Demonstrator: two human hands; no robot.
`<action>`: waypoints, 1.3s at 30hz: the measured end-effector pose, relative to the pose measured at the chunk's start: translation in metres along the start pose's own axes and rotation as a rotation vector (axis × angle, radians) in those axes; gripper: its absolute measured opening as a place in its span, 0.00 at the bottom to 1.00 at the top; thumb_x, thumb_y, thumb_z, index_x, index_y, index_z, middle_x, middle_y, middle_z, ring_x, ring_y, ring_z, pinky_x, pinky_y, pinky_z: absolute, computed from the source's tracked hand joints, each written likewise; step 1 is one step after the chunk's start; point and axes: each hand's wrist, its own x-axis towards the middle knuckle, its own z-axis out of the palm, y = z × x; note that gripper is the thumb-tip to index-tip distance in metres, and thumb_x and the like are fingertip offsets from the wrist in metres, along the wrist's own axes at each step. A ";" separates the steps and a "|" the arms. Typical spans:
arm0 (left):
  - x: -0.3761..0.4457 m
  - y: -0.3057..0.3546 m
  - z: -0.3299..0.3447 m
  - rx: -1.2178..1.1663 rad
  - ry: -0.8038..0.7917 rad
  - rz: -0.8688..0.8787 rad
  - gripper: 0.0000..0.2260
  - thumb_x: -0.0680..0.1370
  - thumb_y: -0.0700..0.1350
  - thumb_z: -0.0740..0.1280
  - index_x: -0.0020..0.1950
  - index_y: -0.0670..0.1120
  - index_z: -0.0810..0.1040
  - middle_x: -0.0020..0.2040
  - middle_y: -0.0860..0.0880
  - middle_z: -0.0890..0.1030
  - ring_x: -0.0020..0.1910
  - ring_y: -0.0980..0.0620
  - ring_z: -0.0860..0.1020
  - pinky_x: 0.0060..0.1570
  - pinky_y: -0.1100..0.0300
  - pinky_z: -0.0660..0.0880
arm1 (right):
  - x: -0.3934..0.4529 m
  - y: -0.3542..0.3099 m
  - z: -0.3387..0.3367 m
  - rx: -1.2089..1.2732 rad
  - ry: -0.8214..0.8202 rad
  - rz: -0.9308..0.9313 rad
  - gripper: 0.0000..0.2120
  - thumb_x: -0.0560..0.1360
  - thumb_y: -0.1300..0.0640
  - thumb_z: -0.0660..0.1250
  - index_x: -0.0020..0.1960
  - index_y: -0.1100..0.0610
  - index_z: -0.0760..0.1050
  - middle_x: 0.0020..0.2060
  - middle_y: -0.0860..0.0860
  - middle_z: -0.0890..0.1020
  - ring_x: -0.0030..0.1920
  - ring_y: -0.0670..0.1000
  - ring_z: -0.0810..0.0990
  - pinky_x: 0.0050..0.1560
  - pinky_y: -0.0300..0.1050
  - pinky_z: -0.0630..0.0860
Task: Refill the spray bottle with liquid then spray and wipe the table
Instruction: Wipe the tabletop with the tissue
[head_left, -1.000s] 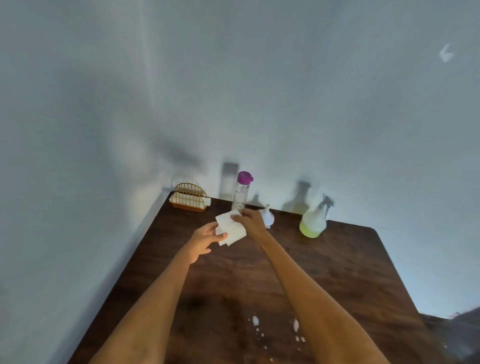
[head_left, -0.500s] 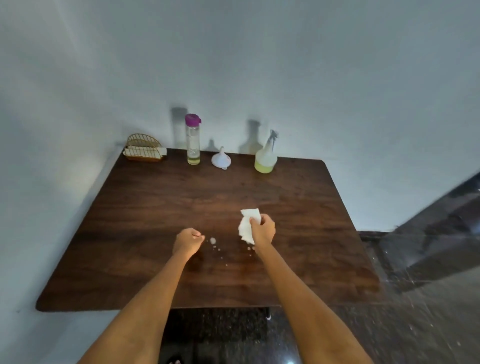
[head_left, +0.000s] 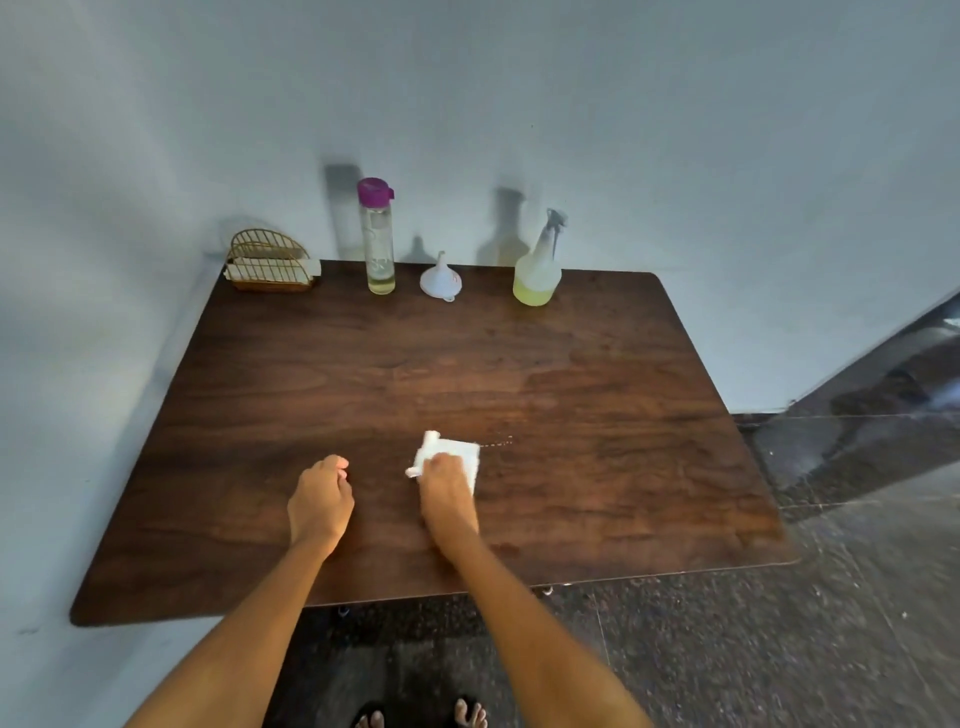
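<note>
Plain domestic room: dark wood bench (head_left: 571, 395) set in a corner of painted walls (head_left: 623, 130), speckled stone floor (head_left: 779, 649), wire napkin holder (head_left: 270, 262) at the bench's far left corner.
</note>
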 end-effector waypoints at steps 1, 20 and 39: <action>0.002 -0.002 -0.001 0.004 0.003 0.011 0.13 0.79 0.37 0.59 0.61 0.42 0.76 0.56 0.44 0.80 0.57 0.45 0.76 0.51 0.51 0.75 | -0.002 -0.011 0.008 0.025 -0.096 -0.029 0.14 0.76 0.55 0.55 0.47 0.60 0.77 0.44 0.55 0.79 0.46 0.53 0.79 0.46 0.42 0.75; 0.022 -0.044 -0.022 0.066 -0.010 0.020 0.14 0.79 0.36 0.61 0.63 0.42 0.75 0.56 0.44 0.81 0.57 0.45 0.77 0.52 0.51 0.77 | 0.012 -0.036 0.034 -0.269 -0.021 -0.261 0.15 0.79 0.58 0.53 0.63 0.59 0.69 0.43 0.46 0.73 0.46 0.51 0.72 0.53 0.49 0.71; 0.021 -0.042 -0.016 0.179 -0.020 0.095 0.17 0.77 0.34 0.62 0.66 0.44 0.74 0.60 0.44 0.77 0.61 0.44 0.72 0.56 0.51 0.72 | 0.039 -0.007 -0.001 -0.172 0.109 0.150 0.13 0.78 0.66 0.52 0.60 0.66 0.68 0.60 0.64 0.70 0.59 0.63 0.70 0.59 0.57 0.71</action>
